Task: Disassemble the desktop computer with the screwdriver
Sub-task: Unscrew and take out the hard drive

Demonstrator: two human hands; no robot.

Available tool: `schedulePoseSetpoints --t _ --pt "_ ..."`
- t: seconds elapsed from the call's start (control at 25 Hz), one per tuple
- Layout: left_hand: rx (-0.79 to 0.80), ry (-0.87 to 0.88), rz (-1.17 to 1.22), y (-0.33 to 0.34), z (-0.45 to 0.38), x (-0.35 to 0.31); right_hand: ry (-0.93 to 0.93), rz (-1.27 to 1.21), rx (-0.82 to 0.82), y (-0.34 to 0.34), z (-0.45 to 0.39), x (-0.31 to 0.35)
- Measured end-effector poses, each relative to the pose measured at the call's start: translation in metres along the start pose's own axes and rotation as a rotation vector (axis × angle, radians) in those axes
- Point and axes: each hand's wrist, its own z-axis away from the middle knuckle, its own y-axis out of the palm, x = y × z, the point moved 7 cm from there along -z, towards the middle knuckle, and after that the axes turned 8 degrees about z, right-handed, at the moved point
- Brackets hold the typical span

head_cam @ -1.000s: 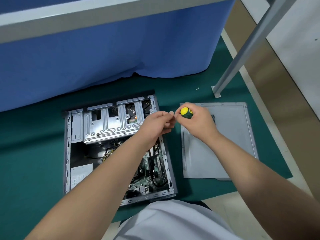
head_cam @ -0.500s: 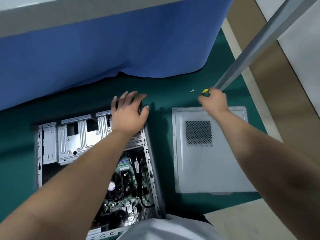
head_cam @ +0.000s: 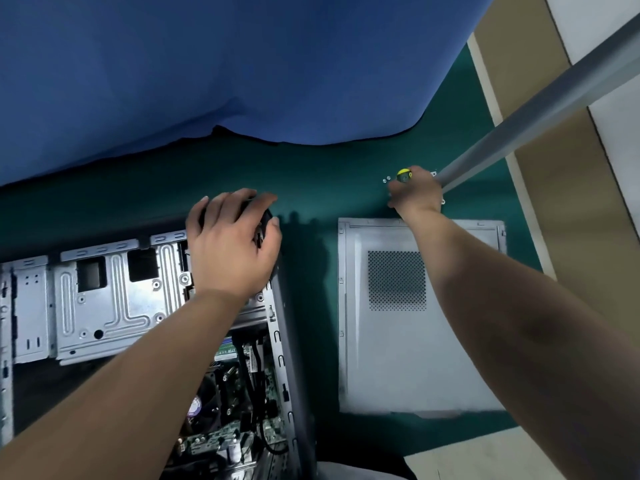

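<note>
The open computer case (head_cam: pixel 145 327) lies at lower left on the green mat (head_cam: pixel 311 174), with the removed side panel (head_cam: pixel 415 341) at lower right. The left hand (head_cam: pixel 232 244) rests on the case's far corner, fingers spread. Farther, upper right, the right hand (head_cam: pixel 415 195) grips the yellow-capped screwdriver (head_cam: pixel 403 174) beside small screws (head_cam: pixel 387 179).

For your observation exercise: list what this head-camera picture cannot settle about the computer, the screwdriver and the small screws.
- Screwdriver: only its yellow-and-black handle end shows; the right hand hides shaft and tip.
- Loose screws on the green mat: too small to tell type.
- Computer case: cut off by the left and bottom edges; the left hand covers its far corner.
</note>
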Motion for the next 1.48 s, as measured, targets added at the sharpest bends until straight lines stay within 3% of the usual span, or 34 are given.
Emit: schedulePoseSetpoints --t 0.44,0.6,0.88,1.08,1.24,1.36,1.48 --pt "-0.03 0.004 0.015 -0.002 0.0 -0.001 -0.005 -0.166 -0.021 -0.003 0.008 0.0" --pt "-0.005 -0.014 0.027 -0.001 0.0 0.001 -0.081 -0.381 -0.078 -0.028 0.051 -0.003" --pt "0.379 -0.005 0.143 -0.004 0.01 -0.009 -0.113 -1.062 0.267 -0.059 0.161 0.051" --pt "0.391 0.067 0.545 -0.031 0.091 -0.053 -0.232 -1.318 0.345 -0.077 0.232 0.104" --pt "0.296 -0.113 0.772 -0.055 0.126 -0.039 -0.352 -1.246 0.392 -0.074 0.277 0.125" --pt "0.261 -0.091 0.68 -0.073 0.128 -0.02 -0.485 -0.808 0.266 -0.07 0.298 0.127" --pt "0.246 -0.038 0.588 -0.085 0.127 -0.003 -0.567 -0.688 0.205 -0.066 0.316 0.13"
